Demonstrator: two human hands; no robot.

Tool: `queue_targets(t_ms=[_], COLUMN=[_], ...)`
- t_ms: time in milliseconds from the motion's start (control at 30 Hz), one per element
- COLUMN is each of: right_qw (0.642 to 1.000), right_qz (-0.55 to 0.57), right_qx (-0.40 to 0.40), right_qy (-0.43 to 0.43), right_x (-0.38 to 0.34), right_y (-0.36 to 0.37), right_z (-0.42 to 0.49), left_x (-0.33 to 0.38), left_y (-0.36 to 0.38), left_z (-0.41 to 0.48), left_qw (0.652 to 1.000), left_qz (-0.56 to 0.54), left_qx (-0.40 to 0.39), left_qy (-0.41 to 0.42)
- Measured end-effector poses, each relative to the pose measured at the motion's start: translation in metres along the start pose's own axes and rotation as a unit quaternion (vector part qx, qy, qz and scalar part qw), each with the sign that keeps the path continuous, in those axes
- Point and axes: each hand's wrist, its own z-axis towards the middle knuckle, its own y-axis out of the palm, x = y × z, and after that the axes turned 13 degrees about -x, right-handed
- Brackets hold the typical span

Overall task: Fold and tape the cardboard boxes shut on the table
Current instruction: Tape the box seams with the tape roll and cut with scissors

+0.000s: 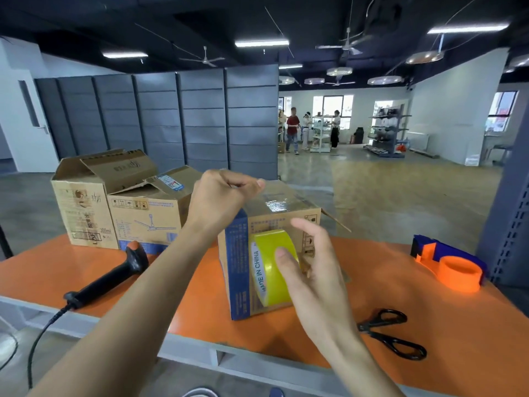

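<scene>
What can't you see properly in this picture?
All in the head view:
- Print on the box: partly covered by the tape roll and right hand.
- Tape end: hidden inside the left hand pinch.
- Insides of the back boxes: flaps block them.
- Scanner cable: cut off near the bottom edge.
- Distant people: too small.

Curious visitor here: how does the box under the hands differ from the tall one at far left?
The near box has its top folded down and taped; the tall box has flaps standing open. The near box has a blue side; the tall box has none. Both are cardboard on the orange table.
</scene>
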Motion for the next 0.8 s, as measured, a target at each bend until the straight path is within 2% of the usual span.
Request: queue_targets(t_ms=[133, 300, 600, 800], right_qw=[0.999, 0.995, 0.995, 0.999], right_qz=[0.024, 0.097, 0.100, 0.054], right_qx=[0.029, 0.004, -0.011, -0.004], right_qy=[-0.012, 0.002, 0.002, -0.002], right_x=[-0.004, -0.007, -0.004, 0.002], right_y=[0.004, 0.008, 0.009, 0.012], right_z=[0.014, 0.021, 0.024, 0.022], left_x=[-0.009, -0.019, -0.026, -0.031], left_y=[0.002, 0.005, 0.009, 0.012], left_z=[0.008, 0.010, 0.010, 0.011], left_qw=[0.999, 0.998, 0.998, 0.997], left_qz=[0.004, -0.003, 0.003, 0.037], left_qx=[-0.027, -0.022, 0.037, 0.039], left_qy=[-0.025, -0.054, -0.049, -0.060])
